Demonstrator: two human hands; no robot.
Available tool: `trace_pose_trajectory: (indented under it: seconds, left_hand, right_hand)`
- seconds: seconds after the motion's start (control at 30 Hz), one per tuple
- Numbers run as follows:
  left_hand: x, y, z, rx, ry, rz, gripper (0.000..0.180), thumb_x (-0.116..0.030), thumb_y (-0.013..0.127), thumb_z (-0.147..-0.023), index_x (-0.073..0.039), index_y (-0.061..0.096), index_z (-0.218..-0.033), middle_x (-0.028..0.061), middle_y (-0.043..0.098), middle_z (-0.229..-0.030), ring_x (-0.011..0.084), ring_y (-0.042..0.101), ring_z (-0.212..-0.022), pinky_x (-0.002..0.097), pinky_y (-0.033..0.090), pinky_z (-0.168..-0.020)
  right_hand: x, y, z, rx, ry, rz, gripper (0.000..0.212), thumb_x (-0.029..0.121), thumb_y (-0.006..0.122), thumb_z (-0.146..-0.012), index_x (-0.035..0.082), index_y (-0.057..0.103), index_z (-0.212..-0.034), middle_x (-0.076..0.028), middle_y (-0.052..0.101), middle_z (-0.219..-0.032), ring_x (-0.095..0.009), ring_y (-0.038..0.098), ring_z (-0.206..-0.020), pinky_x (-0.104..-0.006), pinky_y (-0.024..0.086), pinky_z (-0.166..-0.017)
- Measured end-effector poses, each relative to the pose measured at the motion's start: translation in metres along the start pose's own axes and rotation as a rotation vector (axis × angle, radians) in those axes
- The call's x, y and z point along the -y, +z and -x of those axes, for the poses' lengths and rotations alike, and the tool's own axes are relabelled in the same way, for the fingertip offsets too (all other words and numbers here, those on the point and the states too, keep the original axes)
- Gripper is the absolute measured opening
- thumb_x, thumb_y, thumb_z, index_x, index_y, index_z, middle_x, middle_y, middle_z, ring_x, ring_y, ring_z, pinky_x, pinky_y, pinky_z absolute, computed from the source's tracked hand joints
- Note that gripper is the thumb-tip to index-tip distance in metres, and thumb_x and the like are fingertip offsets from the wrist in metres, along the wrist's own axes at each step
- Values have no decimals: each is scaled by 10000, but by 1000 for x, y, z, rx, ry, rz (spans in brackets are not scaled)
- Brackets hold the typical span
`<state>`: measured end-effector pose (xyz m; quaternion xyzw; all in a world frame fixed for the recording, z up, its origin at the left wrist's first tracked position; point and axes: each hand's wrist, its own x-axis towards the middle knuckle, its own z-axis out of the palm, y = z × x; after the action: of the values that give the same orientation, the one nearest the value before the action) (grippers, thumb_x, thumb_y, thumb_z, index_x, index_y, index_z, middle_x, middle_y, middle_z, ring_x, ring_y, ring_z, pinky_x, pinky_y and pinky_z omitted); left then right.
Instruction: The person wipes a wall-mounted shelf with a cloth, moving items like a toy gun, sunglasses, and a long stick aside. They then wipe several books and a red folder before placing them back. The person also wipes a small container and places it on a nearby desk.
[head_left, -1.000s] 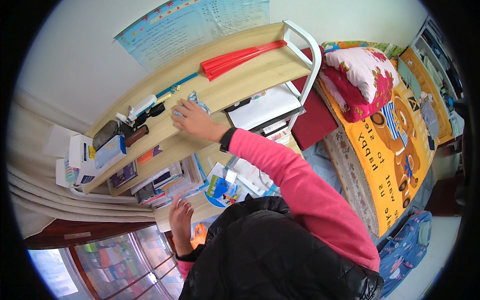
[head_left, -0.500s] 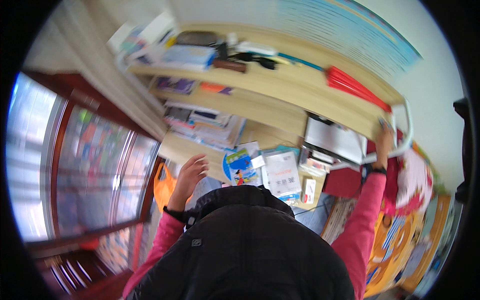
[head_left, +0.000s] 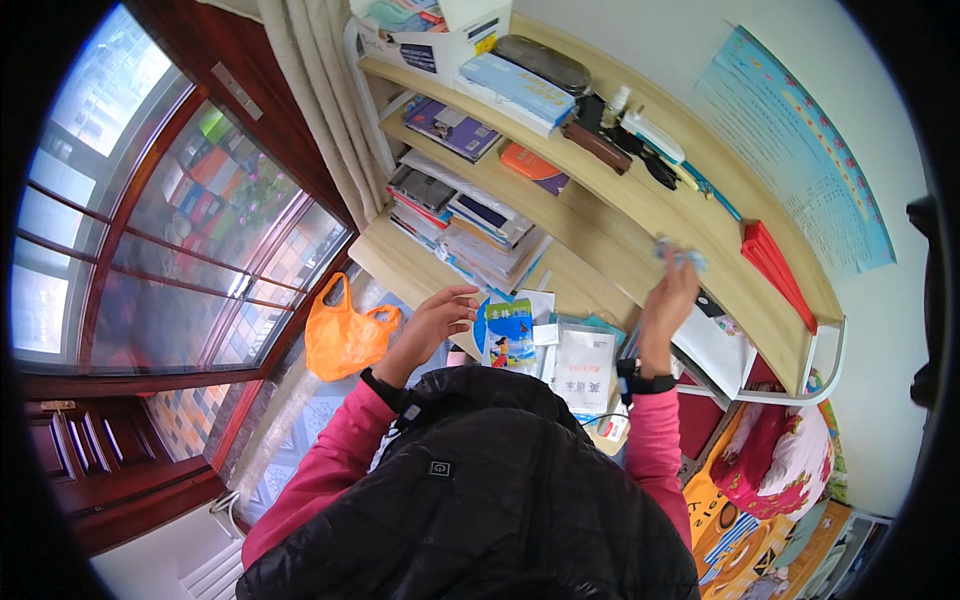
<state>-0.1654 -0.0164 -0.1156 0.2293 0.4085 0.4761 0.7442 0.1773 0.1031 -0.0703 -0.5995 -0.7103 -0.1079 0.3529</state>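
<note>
My right hand [head_left: 668, 305] is raised in front of the wooden shelf unit [head_left: 735, 290], its fingers closed on a small, crumpled blue-and-white cloth [head_left: 682, 254] that is smeared by motion. My left hand [head_left: 435, 325] hangs over the desk with fingers stretched out and nothing in them. Close beside that hand lies a colourful blue-and-green booklet [head_left: 510, 333]. To the booklet's right are a small white piece [head_left: 545, 334] and a white-covered notebook [head_left: 582, 370].
Along the top shelf stand a white box [head_left: 440, 45], a blue box [head_left: 515, 88], a dark case [head_left: 543, 64], sunglasses [head_left: 660, 170] and a folded red fan-like thing [head_left: 775, 270]. Stacked books [head_left: 480, 225] fill the lower left. An orange bag [head_left: 345, 335] sits by the window.
My right hand has moved left from the shelf's right end, still holding the cloth. The view has turned, so the shelf appears shifted and tilted. My left hand stays open near the desk.
</note>
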Motion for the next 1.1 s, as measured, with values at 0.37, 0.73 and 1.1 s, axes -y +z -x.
trace_pose_trajectory:
  seconds: [0.37,0.73,1.1]
  left_hand:
    - [-109,-113,-191,-227,325,415,356,-168,580,-898,-43,513,-1224,58,610,-1094,211,563,-1081,333,420,-950]
    - [-111,-168,-378,-428,180,144,215,-129,668,-790,-130,550,-970,62,491,-844,207,479,-781,350,400,-716]
    - [-133,-142,-364,-644,410,38,338,-89,711,-776,-69,554,-1075,59,625,-972,176,608,-821,327,493,-629]
  right_hand:
    - [35,-3,119,574,917,-913,312,11,446,-888,-32,616,-1147,-69,643,-1004,-129,587,-883,-242,463,-804]
    - [22,-61,200,340,998,-431,340,3,419,-877,-80,600,-1153,-114,654,-1055,-174,607,-970,-273,465,-861]
    - [54,-79,213,262,979,-425,357,13,406,-871,-47,608,-1158,-135,654,-1057,-198,602,-967,-289,450,-864]
